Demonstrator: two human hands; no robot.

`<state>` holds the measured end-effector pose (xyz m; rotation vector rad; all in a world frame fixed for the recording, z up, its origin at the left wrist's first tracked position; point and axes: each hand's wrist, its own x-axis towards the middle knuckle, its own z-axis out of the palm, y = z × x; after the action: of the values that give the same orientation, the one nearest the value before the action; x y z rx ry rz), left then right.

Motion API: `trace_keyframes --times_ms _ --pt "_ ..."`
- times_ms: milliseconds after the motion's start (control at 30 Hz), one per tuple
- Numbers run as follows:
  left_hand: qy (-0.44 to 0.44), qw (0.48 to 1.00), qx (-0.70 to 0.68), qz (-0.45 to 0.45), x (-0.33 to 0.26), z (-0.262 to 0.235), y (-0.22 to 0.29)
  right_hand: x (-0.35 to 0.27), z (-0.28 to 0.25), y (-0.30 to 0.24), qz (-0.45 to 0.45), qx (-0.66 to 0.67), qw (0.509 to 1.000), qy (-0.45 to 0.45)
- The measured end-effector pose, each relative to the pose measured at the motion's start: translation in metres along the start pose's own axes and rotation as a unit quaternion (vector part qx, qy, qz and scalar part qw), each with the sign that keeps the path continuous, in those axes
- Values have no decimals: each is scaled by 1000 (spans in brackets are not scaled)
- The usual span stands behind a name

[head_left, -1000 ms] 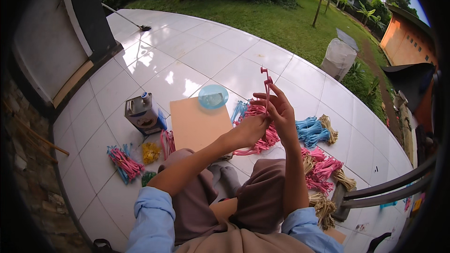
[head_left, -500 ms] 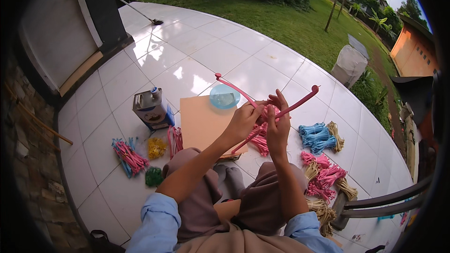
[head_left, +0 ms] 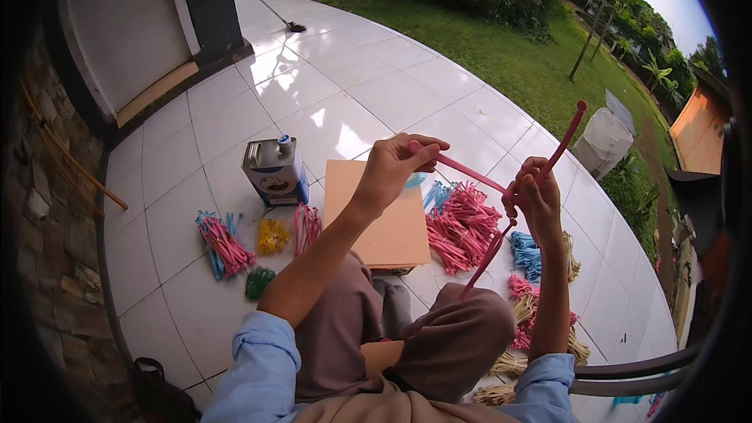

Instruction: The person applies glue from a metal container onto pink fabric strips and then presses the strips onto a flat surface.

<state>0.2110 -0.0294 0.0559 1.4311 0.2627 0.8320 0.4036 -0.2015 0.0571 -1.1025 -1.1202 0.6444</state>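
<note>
My left hand (head_left: 385,171) is closed in a pinch on one end of a long, thin pink flexible strip (head_left: 474,172). It stretches across to my right hand (head_left: 540,202), whose fingers are closed around the place where the pink lengths meet. From there one length points up to the right and another hangs down over my right knee; how they join is hidden by the fingers. Below and between the hands lies a heap of pink strips (head_left: 464,227) on the tiles, with blue strips (head_left: 440,196) at its far-left side.
A flat tan board (head_left: 376,227) lies ahead, a light-blue dish (head_left: 415,180) mostly hidden at its far edge. Leftward are a metal can (head_left: 276,172), a yellow bundle (head_left: 272,236), a green bundle (head_left: 259,283) and pink-and-blue strips (head_left: 225,244). Beige bundles (head_left: 509,364) sit right, near a dark curved rail (head_left: 634,374).
My hands have drawn apart: the left moved up and left to the strip's end, the right moved rightward with the crossing. The view shifted slightly, and the pink heap shows more fully.
</note>
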Motion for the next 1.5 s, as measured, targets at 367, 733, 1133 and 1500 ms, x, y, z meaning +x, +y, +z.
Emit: trace_keyframes --times_ms 367,733,1133,1500 --pt "8 962 170 -216 -19 -76 -143 12 -26 178 229 27 967 -111" --pt "4 927 318 -200 -31 -98 -182 44 -18 242 350 95 920 -148" --pt "-220 803 543 -111 -15 -98 -167 49 -18 257 332 98 925 -157" --pt "-256 816 496 -149 -12 -105 -165 53 -16 257 348 113 917 -157"
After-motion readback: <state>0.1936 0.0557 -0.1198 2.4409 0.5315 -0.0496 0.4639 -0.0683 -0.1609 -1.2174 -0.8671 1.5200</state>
